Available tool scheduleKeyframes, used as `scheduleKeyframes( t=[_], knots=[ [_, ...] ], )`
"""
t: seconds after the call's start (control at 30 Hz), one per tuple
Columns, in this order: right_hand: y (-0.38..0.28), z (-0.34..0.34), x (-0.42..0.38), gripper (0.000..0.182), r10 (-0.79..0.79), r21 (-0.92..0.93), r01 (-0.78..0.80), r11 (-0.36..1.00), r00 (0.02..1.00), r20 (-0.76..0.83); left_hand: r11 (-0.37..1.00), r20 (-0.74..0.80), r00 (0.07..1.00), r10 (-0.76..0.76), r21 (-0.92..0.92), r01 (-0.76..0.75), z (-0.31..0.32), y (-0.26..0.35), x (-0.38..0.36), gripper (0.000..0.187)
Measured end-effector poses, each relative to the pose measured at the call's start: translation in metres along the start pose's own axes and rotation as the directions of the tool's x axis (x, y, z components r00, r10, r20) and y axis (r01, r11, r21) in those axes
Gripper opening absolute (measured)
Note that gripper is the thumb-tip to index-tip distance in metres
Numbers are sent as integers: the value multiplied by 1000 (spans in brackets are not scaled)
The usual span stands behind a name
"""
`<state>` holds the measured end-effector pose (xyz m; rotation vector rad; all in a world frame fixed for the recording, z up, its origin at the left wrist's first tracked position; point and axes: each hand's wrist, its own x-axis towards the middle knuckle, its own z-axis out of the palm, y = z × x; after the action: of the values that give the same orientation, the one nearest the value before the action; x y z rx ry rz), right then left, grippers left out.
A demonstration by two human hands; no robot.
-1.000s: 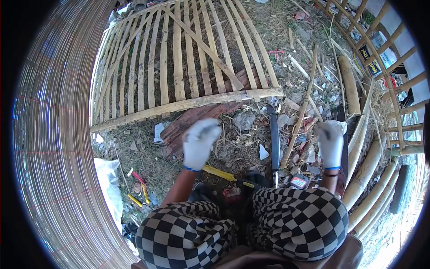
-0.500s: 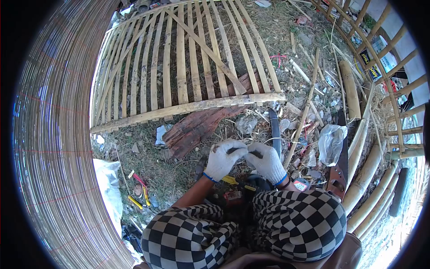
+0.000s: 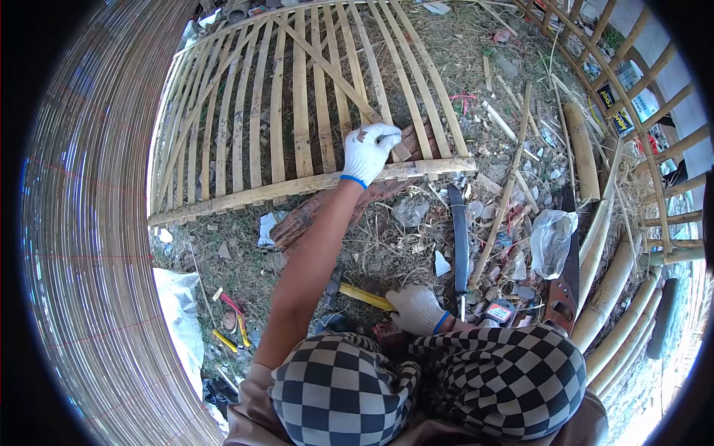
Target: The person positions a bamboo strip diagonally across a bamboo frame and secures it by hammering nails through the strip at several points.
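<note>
My left hand, in a white glove with a blue cuff, is at the lower end of a diagonal bamboo slat, over the slatted bamboo panel. Its thumb and fingers are pinched together; whatever they hold is too small to make out. Down by my knees, my right hand, gloved the same way, is closed round the yellow handle of a hammer. The hammer's dark head lies to the left, partly hidden by my left forearm. Beneath the panel's near edge is a reddish-brown wood slab.
A long dark blade lies right of centre, near a small red and white box. Farther right are a handsaw, a clear plastic bag and bamboo poles. Yellow-handled pliers lie left. A bamboo screen stands at far left.
My hands, close together before, have parted. The left has reached forward to the slat on the panel; the right has moved down and taken hold of the hammer handle.
</note>
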<state>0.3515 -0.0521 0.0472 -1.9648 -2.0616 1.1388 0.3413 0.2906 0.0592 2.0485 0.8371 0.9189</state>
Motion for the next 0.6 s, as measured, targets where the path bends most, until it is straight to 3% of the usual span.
scheduleKeyframes(
  t=[0.1, 0.2, 0.3, 0.43, 0.6],
  knots=[
    [-2, -10, 6, 35, 43, 164, -52, 985, 997, 60, 999, -60, 998, 27, 35, -25, 12, -12, -2, 14],
    [10, -3, -6, 36, -91, 290, 175, 941, 956, -279, 997, -81, 995, 52, 64, -47, 16, -16, -5, 13],
    [6, -51, -28, 45, 108, 339, -126, 932, 992, 73, 996, -67, 996, 67, 63, -63, 17, -17, -3, 13],
    [22, -93, -65, 65, 204, 461, -203, 864, 978, 50, 971, -135, 963, 234, 77, -226, 20, -19, -5, 13],
    [31, -148, -102, 78, 458, 595, -395, 701, 888, 50, 969, -148, 960, 237, 109, -223, 22, -20, -7, 17]
  ],
)
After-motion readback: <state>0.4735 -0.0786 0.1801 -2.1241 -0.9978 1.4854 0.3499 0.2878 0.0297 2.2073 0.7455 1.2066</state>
